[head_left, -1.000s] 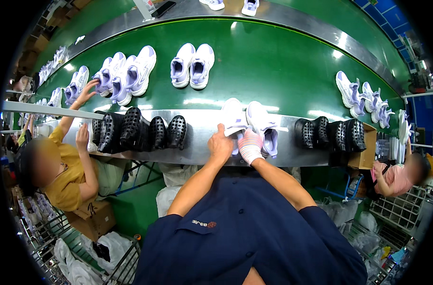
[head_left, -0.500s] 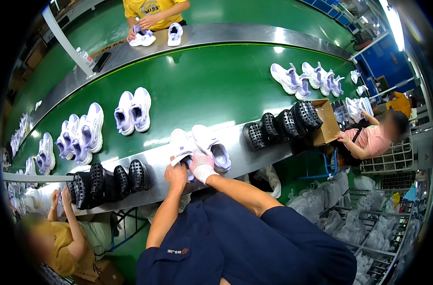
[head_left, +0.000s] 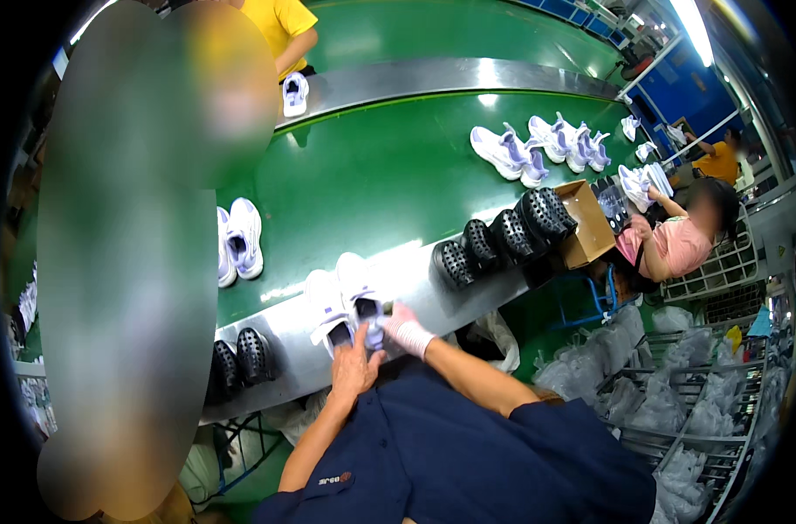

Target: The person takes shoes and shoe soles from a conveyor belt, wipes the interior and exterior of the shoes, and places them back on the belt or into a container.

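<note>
Left hand (head_left: pixel 353 368), gloved right hand (head_left: pixel 407 331), both at white sneaker (head_left: pixel 356 276)

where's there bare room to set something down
Green belt: wide bare stretch between the left sneaker pair and the right sneaker row. Steel ledge: small gap between the right hand and black perforated shoe forms. Crowded: around the handled sneakers; far left is blurred.
</note>
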`<state>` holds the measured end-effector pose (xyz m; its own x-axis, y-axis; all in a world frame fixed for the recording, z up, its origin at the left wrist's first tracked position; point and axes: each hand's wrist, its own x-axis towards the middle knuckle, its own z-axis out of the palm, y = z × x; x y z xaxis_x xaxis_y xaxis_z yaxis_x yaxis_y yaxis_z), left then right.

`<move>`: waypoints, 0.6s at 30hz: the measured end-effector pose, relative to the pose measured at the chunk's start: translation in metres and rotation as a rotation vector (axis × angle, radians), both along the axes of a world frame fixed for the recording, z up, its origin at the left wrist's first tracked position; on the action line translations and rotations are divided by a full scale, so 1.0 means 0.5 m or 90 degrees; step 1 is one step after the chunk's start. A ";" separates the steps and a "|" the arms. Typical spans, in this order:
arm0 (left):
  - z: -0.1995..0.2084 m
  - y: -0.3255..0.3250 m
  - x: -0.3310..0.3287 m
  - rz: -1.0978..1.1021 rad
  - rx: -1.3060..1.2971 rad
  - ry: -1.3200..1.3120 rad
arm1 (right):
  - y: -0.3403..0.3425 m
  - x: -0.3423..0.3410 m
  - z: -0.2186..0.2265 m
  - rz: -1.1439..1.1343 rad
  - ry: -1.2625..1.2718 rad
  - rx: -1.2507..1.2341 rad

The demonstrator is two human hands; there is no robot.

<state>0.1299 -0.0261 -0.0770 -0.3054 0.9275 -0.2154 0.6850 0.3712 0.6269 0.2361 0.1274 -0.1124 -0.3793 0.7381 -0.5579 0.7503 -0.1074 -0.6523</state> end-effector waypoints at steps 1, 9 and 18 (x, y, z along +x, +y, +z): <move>0.022 0.018 -0.002 -0.033 -0.033 0.001 | -0.017 -0.004 -0.030 -0.015 -0.018 0.050; -0.029 0.100 -0.070 -0.028 -0.021 0.261 | 0.060 0.064 0.095 0.158 0.015 0.108; -0.025 0.329 -0.322 0.087 -0.096 0.250 | 0.414 0.195 0.442 0.139 0.035 0.289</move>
